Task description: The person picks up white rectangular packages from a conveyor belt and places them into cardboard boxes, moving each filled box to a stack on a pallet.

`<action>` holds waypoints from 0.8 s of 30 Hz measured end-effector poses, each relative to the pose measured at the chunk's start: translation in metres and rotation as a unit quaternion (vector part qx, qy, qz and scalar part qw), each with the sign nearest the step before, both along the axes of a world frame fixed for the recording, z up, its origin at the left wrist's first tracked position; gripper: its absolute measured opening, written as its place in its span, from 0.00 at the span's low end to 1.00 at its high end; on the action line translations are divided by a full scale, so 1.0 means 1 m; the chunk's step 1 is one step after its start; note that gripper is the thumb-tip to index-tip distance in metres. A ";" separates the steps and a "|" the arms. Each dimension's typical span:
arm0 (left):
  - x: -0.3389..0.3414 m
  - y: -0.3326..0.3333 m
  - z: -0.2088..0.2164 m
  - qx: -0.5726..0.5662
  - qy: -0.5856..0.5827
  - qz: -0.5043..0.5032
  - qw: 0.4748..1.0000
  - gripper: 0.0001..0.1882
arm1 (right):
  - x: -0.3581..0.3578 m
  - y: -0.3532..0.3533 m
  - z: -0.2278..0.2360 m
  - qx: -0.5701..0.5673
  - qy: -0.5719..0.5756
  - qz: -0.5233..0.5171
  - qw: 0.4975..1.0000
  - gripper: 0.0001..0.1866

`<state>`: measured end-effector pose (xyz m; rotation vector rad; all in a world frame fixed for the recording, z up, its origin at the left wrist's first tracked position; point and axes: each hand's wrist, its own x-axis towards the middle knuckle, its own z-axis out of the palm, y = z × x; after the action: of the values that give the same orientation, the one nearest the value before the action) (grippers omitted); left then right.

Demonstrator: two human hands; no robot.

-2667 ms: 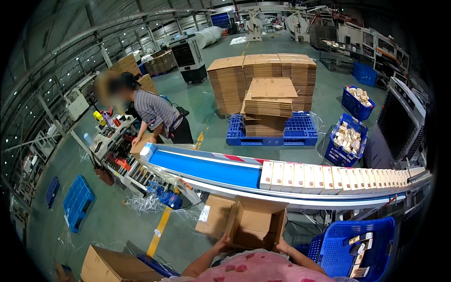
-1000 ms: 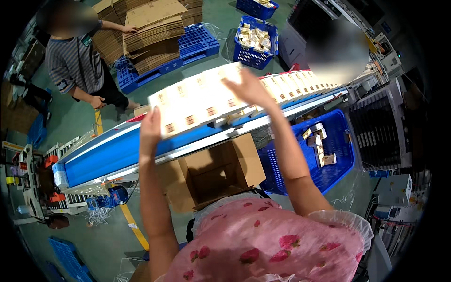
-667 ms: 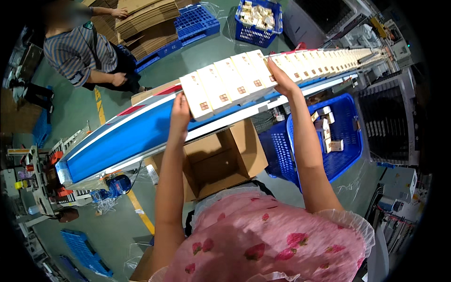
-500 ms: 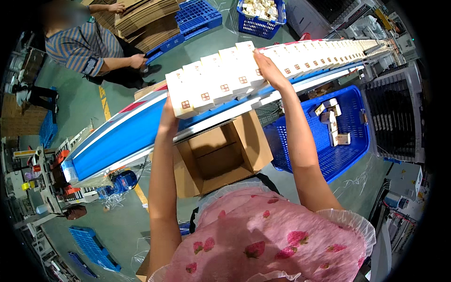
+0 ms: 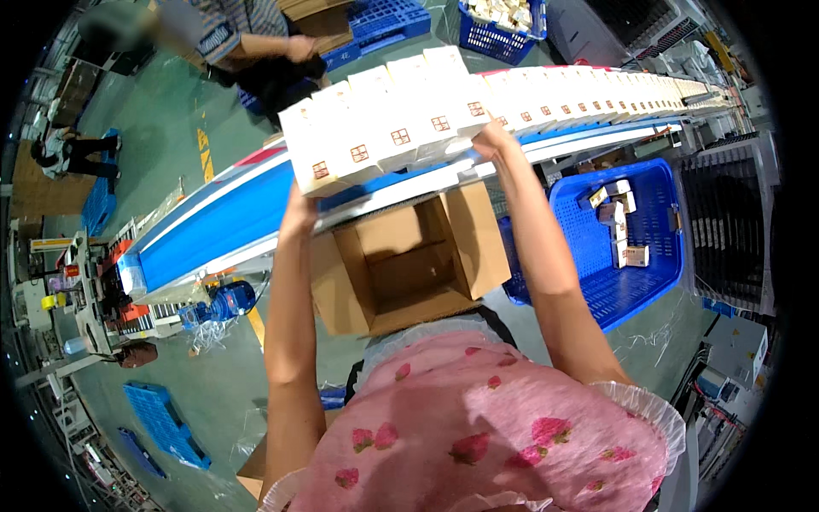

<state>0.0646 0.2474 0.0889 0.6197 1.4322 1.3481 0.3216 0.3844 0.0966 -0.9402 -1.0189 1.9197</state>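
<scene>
A row of several white cartons (image 5: 380, 128), each with a small reddish-brown square mark, is squeezed end to end between my two hands above the conveyor's near edge. My left hand (image 5: 299, 212) presses on the left end carton, its fingers mostly hidden beneath and behind it. Against the right end is my right hand (image 5: 495, 141), closed on the same row. An open cardboard box (image 5: 479, 243), its inside showing no cartons, stands below the row, between my forearms. More white cartons (image 5: 589, 96) line the conveyor to the right.
The blue conveyor belt (image 5: 213, 209) crosses in front of me. A blue crate (image 5: 597, 299) with several loose cartons stands at right; another blue basket (image 5: 499, 41), filled with cartons, is at the back. A person in a striped shirt (image 5: 247, 21) stands across the belt, near blue pallets (image 5: 388, 26).
The held row has lifted and shifted slightly left, away from the cartons on the belt. My right hand has moved lower on its end. The person opposite has moved right and bent.
</scene>
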 end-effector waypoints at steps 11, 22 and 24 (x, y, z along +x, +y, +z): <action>0.012 -0.188 0.001 -0.079 0.117 -0.172 0.975 0.24 | 0.067 -0.187 -0.012 -0.140 -0.044 0.081 0.986 0.30; 0.022 -0.109 -0.136 -0.187 0.501 -0.355 0.767 0.15 | 0.077 -0.186 -0.081 -0.036 -0.462 0.280 0.841 0.11; 0.036 -0.085 -0.139 -0.156 0.472 -0.361 0.789 0.18 | 0.080 -0.192 -0.083 0.022 -0.489 0.280 0.826 0.11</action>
<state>0.1009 0.1629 -0.0504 1.5499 1.8155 0.1086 0.4016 0.1922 0.0139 -1.8303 -2.1049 1.7860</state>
